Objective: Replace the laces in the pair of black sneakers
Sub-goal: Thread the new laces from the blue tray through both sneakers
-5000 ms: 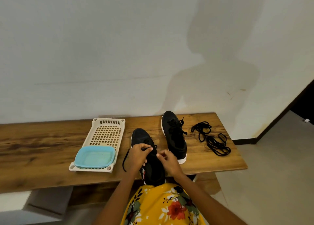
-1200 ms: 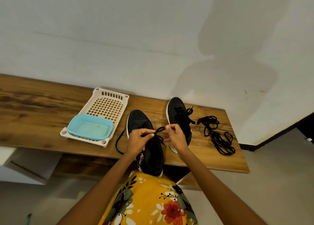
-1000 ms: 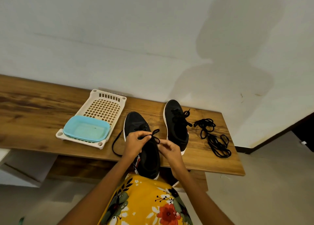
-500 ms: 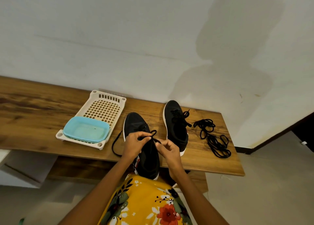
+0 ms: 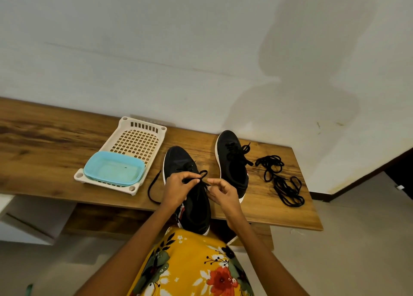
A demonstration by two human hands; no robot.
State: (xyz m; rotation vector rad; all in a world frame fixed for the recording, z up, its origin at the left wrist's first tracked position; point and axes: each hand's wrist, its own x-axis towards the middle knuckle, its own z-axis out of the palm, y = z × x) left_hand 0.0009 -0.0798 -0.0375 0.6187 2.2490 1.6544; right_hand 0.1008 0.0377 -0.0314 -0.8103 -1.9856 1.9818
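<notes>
Two black sneakers stand on the wooden bench (image 5: 44,152). The near sneaker (image 5: 178,161) points away from me and its heel overhangs the front edge. My left hand (image 5: 176,189) pinches a loop of its black lace (image 5: 202,176) over the tongue. My right hand (image 5: 222,191) is close beside it with curled fingers pinching the other lace strand. One loose lace end (image 5: 153,187) trails on the bench to the left. The far sneaker (image 5: 233,161) sits to the right with its lace tied. A heap of loose black laces (image 5: 280,180) lies further right.
A white perforated tray (image 5: 138,137) at the left holds a light blue plastic tub (image 5: 114,172). A white wall runs behind the bench. The bench ends at the right, with grey floor beyond. My yellow floral garment (image 5: 192,266) fills the bottom.
My hands have worked the near sneaker's lace into a loop over the tongue and now sit close together on it. The camera view shifted slightly.
</notes>
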